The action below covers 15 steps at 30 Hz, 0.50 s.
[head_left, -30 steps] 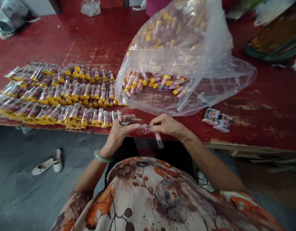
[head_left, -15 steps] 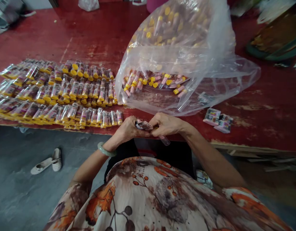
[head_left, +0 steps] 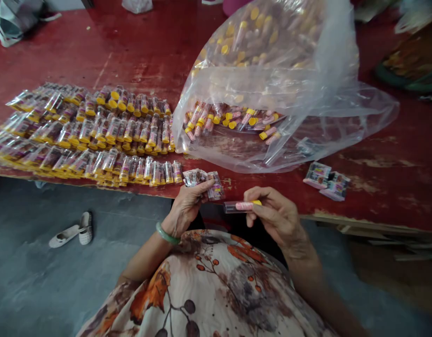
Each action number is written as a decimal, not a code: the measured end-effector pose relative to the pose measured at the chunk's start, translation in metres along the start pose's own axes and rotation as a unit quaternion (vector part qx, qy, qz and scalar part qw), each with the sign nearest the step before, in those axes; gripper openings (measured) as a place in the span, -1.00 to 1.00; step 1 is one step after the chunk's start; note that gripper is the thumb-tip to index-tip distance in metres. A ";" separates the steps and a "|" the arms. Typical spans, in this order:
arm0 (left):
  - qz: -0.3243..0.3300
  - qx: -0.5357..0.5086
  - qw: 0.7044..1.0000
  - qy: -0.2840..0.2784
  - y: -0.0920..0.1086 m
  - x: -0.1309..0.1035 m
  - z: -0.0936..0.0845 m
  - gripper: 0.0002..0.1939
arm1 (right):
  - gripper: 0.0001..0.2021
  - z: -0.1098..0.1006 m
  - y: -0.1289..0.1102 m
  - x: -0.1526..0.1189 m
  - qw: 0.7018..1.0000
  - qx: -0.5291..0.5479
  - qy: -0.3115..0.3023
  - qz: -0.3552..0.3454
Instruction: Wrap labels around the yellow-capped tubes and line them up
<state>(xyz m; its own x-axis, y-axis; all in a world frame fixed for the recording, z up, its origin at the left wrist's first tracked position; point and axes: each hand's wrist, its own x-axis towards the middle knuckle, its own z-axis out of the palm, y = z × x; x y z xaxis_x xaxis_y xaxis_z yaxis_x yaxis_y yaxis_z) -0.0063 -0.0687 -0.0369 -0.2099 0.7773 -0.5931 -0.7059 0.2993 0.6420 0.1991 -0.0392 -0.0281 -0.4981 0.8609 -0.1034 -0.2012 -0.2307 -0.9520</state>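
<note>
My left hand [head_left: 188, 204], with a green bangle at the wrist, is closed on small printed packets [head_left: 216, 186] held at the table's front edge. Just to the right, my right hand [head_left: 277, 213] pinches the yellow-capped end of a clear tube [head_left: 240, 206]. Pink stuff shows inside that tube, which lies almost level with its clear end pointing left, apart from the packets. Beyond the hands, a large clear plastic bag [head_left: 230, 161] holds many similar tubes [head_left: 204, 117] with yellow caps.
Rows of filled tubes with yellow caps [head_left: 114, 131] lie stacked on the left of the red table [head_left: 139, 51]. Two stacks of printed packets [head_left: 326, 180] rest at the right, near the bag's edge. White shoes [head_left: 85, 228] are on the floor at lower left.
My hands, close together before, have parted. The right has moved right and brought the tube up level, while the left has turned and fanned out the packets. The view has shifted slightly.
</note>
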 end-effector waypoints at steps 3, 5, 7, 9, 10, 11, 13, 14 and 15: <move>0.016 -0.033 0.999 0.006 -0.003 -0.005 0.005 -0.69 | -0.87 0.009 0.011 -0.011 0.999 -0.027 -0.012 -0.034; 0.017 -0.053 0.998 0.016 -0.004 -0.009 0.008 -0.67 | -0.86 0.013 0.015 -0.015 0.997 -0.052 -0.006 -0.058; 0.004 -0.075 0.997 0.028 -0.003 -0.012 0.010 -0.65 | -0.86 0.015 0.017 -0.017 0.994 -0.070 0.005 -0.086; -0.009 -0.099 0.994 0.039 -0.002 -0.014 0.011 -0.65 | -0.84 0.017 0.019 -0.018 0.990 -0.087 0.020 -0.113; -0.013 -0.112 0.993 0.043 -0.002 -0.015 0.012 -0.65 | -0.83 0.018 0.020 -0.018 0.987 -0.098 0.030 -0.125; -0.018 -0.124 0.991 0.043 -0.002 -0.016 0.012 -0.66 | -0.83 0.020 0.020 -0.018 0.984 -0.108 0.040 -0.137; -0.030 -0.143 0.988 0.039 -0.002 -0.018 0.013 -0.68 | -0.83 0.023 0.021 -0.019 0.978 -0.124 0.059 -0.160; -0.038 -0.150 0.987 0.039 -0.002 -0.020 0.014 -0.70 | -0.82 0.025 0.021 -0.020 0.975 -0.129 0.068 -0.170; -0.044 -0.156 0.986 0.042 -0.002 -0.021 0.015 -0.72 | -0.82 0.027 0.022 -0.021 0.973 -0.131 0.074 -0.177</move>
<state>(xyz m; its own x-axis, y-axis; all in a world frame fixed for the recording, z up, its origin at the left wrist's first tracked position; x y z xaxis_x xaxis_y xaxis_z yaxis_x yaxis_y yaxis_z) 0.0090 -0.0773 -0.0185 -0.1841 0.7038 -0.6861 -0.8949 0.1687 0.4131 0.1828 -0.0745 -0.0389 -0.3051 0.9258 0.2231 -0.1066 0.1996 -0.9741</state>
